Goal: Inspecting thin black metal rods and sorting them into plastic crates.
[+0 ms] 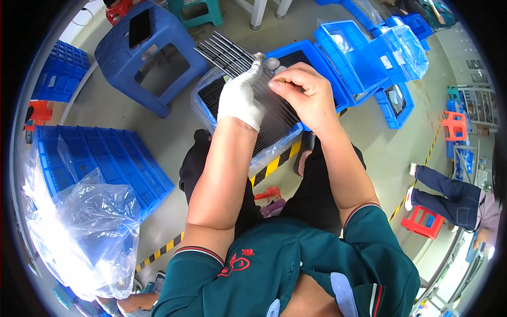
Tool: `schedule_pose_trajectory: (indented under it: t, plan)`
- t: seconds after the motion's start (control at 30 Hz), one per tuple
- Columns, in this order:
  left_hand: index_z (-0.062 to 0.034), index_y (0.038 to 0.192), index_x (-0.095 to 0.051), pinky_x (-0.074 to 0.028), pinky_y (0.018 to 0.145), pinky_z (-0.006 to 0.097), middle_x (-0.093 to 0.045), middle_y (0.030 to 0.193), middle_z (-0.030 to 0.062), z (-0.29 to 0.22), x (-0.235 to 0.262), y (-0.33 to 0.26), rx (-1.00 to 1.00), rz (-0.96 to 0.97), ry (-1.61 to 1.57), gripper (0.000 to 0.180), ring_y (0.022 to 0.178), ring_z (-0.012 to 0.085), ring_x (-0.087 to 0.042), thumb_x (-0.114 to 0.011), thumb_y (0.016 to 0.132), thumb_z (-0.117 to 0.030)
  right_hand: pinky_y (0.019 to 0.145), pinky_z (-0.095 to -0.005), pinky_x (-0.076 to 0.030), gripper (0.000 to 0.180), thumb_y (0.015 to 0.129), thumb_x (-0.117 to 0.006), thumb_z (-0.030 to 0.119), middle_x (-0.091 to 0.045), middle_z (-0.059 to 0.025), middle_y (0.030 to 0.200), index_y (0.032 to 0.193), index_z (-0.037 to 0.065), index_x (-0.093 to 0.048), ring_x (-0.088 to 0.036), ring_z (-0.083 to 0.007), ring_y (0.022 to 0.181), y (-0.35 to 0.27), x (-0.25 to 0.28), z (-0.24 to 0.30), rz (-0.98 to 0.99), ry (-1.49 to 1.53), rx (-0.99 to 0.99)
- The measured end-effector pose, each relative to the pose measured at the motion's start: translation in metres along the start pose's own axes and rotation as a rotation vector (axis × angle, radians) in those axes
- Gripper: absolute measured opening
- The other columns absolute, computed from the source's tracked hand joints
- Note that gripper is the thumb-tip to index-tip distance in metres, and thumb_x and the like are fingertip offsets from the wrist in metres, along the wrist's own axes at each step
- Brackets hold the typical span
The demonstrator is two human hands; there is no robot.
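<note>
My left hand, in a white glove, is closed round a fanned bundle of thin dark metal rods that point up and to the left. Close to its right, my bare right hand pinches a small brownish piece between thumb and fingertips; its kind is too small to make out. Beneath both hands stands a blue crate lined with clear plastic, filled with rows of similar dark rods. A second blue bin behind it also holds dark rods, partly hidden by my right hand.
A blue stool with a black phone on it stands at the far left. Stacked blue crates and a clear plastic bag lie nearer on the left. More blue bins are at right. Someone sits on a red stool.
</note>
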State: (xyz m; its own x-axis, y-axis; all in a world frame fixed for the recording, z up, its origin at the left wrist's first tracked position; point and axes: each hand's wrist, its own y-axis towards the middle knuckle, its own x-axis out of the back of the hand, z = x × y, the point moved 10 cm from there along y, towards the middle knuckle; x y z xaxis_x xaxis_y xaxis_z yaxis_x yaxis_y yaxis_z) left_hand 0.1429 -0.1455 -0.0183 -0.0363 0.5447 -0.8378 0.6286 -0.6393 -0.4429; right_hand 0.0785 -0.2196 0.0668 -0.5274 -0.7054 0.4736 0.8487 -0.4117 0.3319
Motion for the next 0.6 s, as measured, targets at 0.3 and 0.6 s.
schedule_pose_trajectory:
  t: [0.3,0.6]
  plan:
    - [-0.0038,0.107,-0.055,-0.049,0.079,0.039,-0.062,0.094,0.0143,0.001,0.007,0.005,0.004,-0.027,-0.008,0.014,0.085,0.0277,-0.059,-0.051,0.095,-0.012,0.064,-0.0225,-0.047,0.008,0.077,-0.073,0.004,-0.063,-0.0033,0.081,0.084,0.003,-0.071,-0.058,-0.0106,0.071,0.001,-0.007,0.002,0.011,-0.054,0.032]
    - [0.0014,0.104,-0.059,-0.050,0.081,0.037,-0.064,0.097,0.0155,-0.007,0.017,0.006,-0.089,-0.075,0.105,0.015,0.088,0.0255,-0.062,-0.056,0.093,-0.008,0.065,-0.0335,-0.048,0.013,0.067,-0.076,0.018,-0.061,-0.0018,0.074,0.074,0.011,-0.067,-0.057,-0.0219,0.072,-0.002,-0.021,0.038,0.028,-0.494,0.392]
